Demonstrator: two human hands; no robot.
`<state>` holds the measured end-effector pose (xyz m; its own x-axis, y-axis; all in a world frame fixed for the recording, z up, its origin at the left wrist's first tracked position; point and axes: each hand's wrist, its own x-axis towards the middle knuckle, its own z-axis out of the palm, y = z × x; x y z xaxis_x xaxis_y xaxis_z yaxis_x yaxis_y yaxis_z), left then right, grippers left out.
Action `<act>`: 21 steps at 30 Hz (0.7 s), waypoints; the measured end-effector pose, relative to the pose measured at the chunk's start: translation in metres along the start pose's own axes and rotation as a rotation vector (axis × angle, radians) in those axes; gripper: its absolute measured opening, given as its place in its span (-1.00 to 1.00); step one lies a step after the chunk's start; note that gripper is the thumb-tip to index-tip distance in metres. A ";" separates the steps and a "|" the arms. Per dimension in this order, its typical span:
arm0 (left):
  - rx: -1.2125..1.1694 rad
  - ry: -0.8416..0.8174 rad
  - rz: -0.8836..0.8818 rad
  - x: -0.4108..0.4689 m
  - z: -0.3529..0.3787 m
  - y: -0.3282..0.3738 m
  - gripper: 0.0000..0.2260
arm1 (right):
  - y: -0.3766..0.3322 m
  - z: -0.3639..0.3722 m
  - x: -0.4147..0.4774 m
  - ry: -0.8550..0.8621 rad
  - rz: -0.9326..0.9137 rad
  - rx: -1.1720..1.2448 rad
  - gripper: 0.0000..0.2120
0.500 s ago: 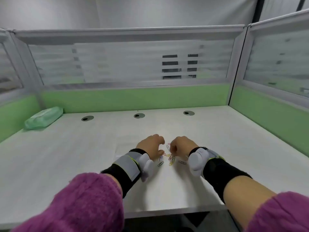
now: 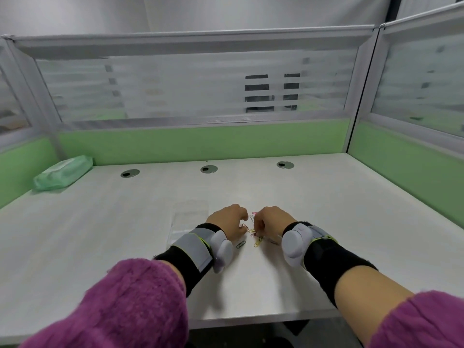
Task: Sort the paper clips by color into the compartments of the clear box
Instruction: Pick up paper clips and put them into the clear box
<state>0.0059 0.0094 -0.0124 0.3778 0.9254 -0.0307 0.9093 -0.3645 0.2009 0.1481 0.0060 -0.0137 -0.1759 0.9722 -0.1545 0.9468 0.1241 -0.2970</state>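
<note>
Two hands: left hand and right hand flank the clips, fingers curled in; can't tell if either pinches one.
Why: probably penning the heap to pick out single colours.
Clips: small mixed heap on the desk between the hands; green clip and yellow clip loose on the near side.
Box: clear box just left of left hand, likely kept close for short drops; contents unreadable.
Progress: sorting looks barely started.
Surface: white, cable holes along the back, green pack far left.
Room: cubicle, green and frosted panels.
</note>
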 end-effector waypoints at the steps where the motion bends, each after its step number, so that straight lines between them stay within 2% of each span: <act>1: -0.002 -0.008 -0.005 0.002 0.000 0.001 -0.71 | 0.001 -0.001 0.001 -0.005 0.001 -0.003 -0.81; 6: -0.004 -0.031 -0.010 0.007 0.002 -0.001 -0.72 | 0.000 -0.002 0.002 -0.037 -0.018 -0.030 -0.78; 11: 0.009 -0.051 -0.011 0.014 0.002 0.000 -0.74 | 0.000 -0.006 0.004 -0.008 -0.052 -0.087 -0.89; 16: 0.035 -0.050 -0.014 0.024 0.003 0.000 -0.78 | 0.002 -0.010 0.012 0.025 -0.047 -0.075 -0.83; 19: 0.038 -0.062 -0.009 0.026 0.003 0.000 -0.80 | 0.004 -0.009 0.015 0.043 -0.051 -0.077 -0.66; 21: 0.033 -0.083 -0.011 0.028 0.001 -0.001 -0.80 | 0.005 -0.008 0.018 0.043 -0.054 -0.076 -0.71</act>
<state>0.0160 0.0351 -0.0147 0.3798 0.9180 -0.1141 0.9181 -0.3590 0.1681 0.1521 0.0260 -0.0101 -0.2168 0.9712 -0.0988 0.9542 0.1894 -0.2314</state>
